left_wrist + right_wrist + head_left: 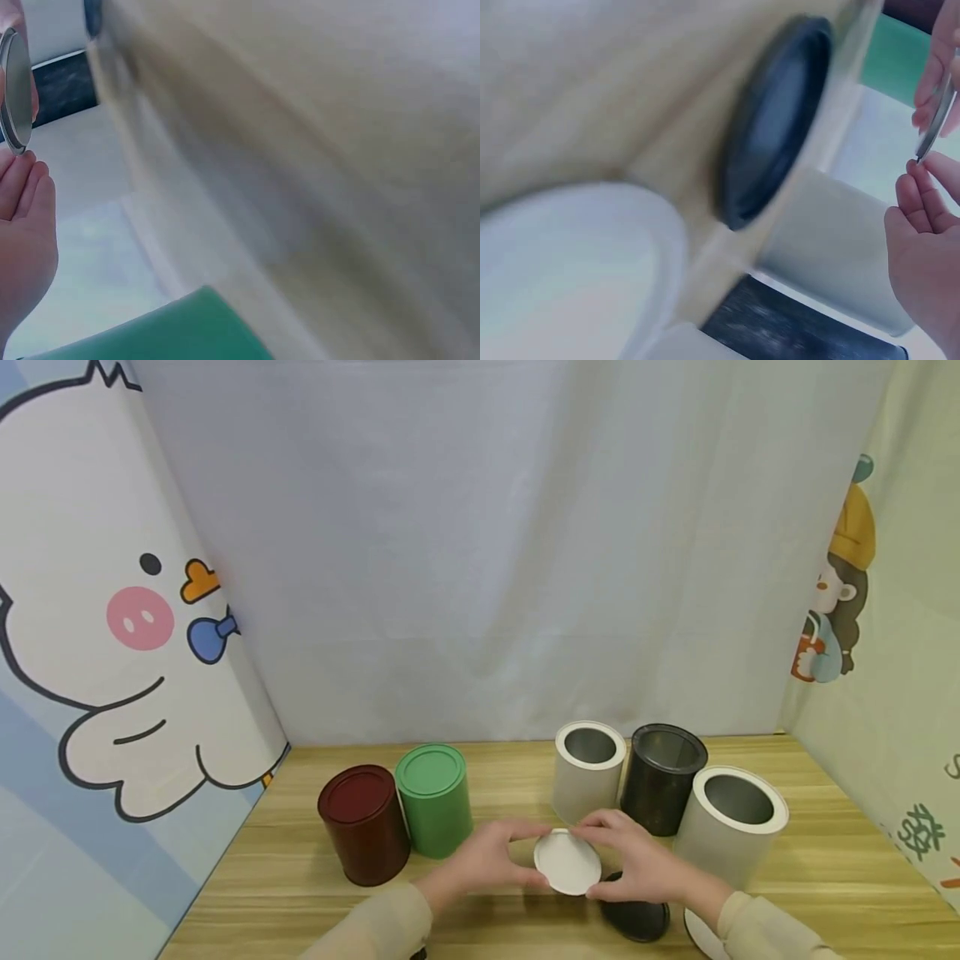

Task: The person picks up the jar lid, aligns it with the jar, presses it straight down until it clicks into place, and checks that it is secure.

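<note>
Both hands hold a round white lid (pixel 567 862) between them above the wooden table, its face tilted toward the head camera. On its left side, my left hand (pixel 491 860) pinches the rim between thumb and fingers. My right hand (pixel 633 864) pinches the opposite side the same way. The left wrist view shows the lid (pixel 16 90) nearly edge-on at the left edge, above the palm. Under the right hand lies a black lid (pixel 637 920), partly hidden by it. Part of another white lid (pixel 702 935) shows beneath the right forearm.
Behind the right hand stand a smaller white can (pixel 587 789), a black can (pixel 658 797) and a larger white can (pixel 720 839), all without lids. A dark red can (pixel 365 831) and a green can (pixel 435 810), both lidded, stand to the left. Grey cloth (pixel 480 568) hangs behind the table.
</note>
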Available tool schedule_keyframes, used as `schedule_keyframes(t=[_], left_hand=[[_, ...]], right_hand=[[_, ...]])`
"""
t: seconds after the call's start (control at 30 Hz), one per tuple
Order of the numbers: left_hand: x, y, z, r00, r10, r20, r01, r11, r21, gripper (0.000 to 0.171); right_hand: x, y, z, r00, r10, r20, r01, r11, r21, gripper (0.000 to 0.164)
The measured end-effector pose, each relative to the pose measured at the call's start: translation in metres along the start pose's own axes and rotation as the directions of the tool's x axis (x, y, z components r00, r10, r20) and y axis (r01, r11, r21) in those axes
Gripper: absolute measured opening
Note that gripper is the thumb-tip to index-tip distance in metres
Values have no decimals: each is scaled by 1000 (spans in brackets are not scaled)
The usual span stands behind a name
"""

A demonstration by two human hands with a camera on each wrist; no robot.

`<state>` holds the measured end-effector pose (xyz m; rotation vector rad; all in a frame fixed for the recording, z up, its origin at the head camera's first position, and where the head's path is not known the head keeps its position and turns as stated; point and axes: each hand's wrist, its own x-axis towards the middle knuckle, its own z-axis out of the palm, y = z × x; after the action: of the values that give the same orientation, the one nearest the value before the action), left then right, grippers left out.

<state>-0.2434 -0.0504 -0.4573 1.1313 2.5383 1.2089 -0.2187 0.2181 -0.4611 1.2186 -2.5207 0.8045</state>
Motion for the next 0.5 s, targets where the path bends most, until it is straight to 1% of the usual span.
schedule_keyframes(t=[0.17, 0.27, 0.37, 0.5], left_hand=[[7, 10, -14, 999, 32, -16, -32, 999, -23, 63], [11, 14, -22, 997, 60, -43, -61, 998, -33, 63], [15, 17, -27, 995, 66, -72, -69, 997, -40, 62], [19, 20, -31, 994, 56, -95, -61, 997, -52, 61]], right_hand=[[9, -2, -14, 999, -30, -37, 27, 998, -61, 66], [15, -2, -22, 997, -46, -69, 40, 996, -84, 67], [20, -2, -29, 995, -44, -93, 36, 996, -84, 69], [24, -4, -35, 993, -46, -110, 38, 997, -73, 70]])
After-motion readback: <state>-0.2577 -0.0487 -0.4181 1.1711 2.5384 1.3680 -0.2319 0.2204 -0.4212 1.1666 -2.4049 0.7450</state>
